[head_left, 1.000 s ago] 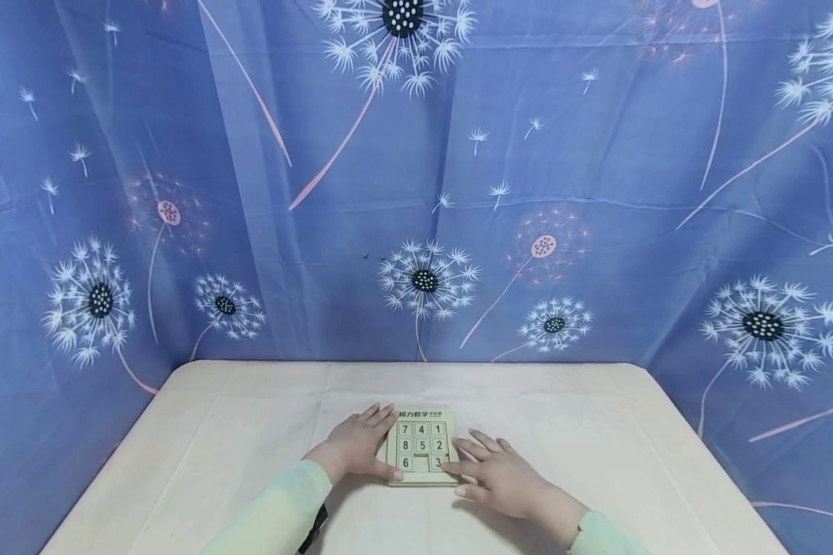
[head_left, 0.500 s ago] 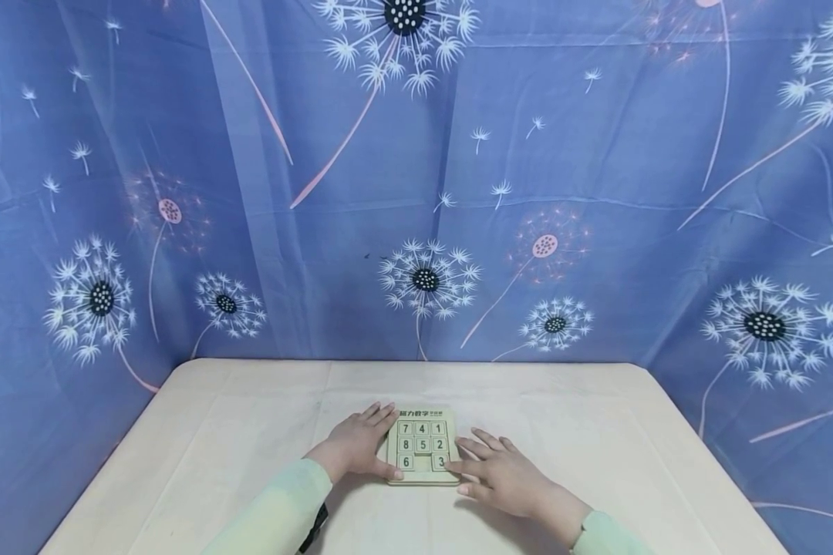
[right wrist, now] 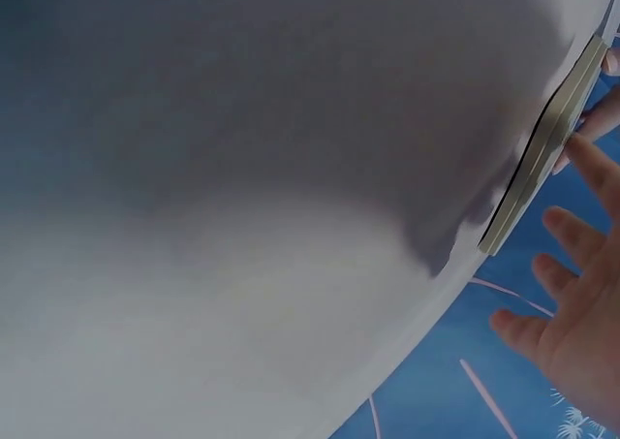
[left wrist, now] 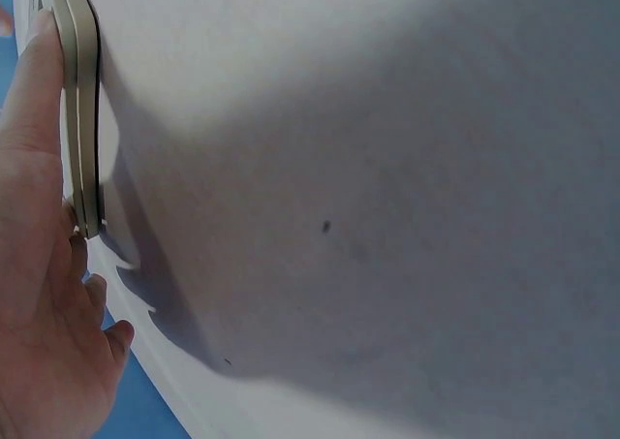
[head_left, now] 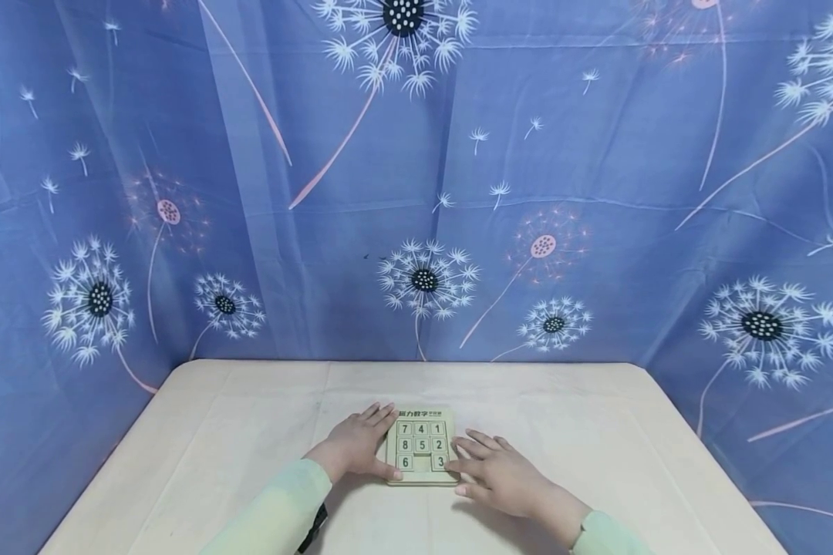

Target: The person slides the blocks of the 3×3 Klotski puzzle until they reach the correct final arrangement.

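A pale sliding number puzzle (head_left: 422, 479) lies flat on the table in the head view. Its tiles read 7 4 1, 8 5 2, then 6, a gap and 3. My left hand (head_left: 358, 444) holds the board's left side, thumb on the front left corner and fingers along the far left edge. On the right, my right hand (head_left: 503, 474) touches the 3 tile (head_left: 439, 462) with a fingertip, its other fingers spread beside the board. Both wrist views show the board edge-on: by the left thumb (left wrist: 37, 80) and beside the right fingers (right wrist: 572, 234).
The table (head_left: 250, 416) has a light cover. A blue curtain (head_left: 347, 308) with dandelion prints rises behind it and on both sides. Something black (head_left: 314, 530) shows under the left sleeve.
The 3 tile has slid slightly to the right with the right fingertip on it, widening the gap beside the 6. The left hand stays in place on the board.
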Demonstrator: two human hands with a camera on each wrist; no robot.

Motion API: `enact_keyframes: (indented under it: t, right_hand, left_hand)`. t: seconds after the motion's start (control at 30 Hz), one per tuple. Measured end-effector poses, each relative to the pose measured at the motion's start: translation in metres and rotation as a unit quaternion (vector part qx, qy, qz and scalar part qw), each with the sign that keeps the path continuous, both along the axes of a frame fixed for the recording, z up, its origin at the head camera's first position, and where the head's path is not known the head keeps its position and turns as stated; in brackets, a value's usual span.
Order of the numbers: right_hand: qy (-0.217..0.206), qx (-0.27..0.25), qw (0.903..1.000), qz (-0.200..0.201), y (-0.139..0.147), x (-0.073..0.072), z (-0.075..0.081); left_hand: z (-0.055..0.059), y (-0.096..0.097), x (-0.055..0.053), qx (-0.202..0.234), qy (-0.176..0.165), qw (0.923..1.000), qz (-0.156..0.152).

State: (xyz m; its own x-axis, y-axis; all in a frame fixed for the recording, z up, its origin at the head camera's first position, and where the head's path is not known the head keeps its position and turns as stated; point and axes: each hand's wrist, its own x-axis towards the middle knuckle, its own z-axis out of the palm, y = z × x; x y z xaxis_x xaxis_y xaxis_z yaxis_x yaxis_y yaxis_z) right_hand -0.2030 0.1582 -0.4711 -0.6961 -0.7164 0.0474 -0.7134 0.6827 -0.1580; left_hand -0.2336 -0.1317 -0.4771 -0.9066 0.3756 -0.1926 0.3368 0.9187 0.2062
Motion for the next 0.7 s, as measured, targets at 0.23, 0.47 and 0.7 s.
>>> enact_keyframes:
  t: [0.23, 0.47, 0.7]
  right_hand:
    - [0.014, 0.006, 0.9999, 0.001, -0.009, 0.000, 0.000]
    - [-0.013, 0.018, 0.9997, 0.007, -0.027, 0.000, 0.002]
    - [-0.021, 0.034, 0.9992, 0.008, -0.039, -0.002, 0.001]
  left_hand:
    - [0.001, 0.000, 0.001, -0.002, 0.000, 1.0000, -0.001]
    - [0.001, -0.001, 0.000, -0.004, 0.003, 1.0000, -0.005]
    - [0.000, 0.000, 0.000, -0.006, 0.004, 1.0000, -0.004]
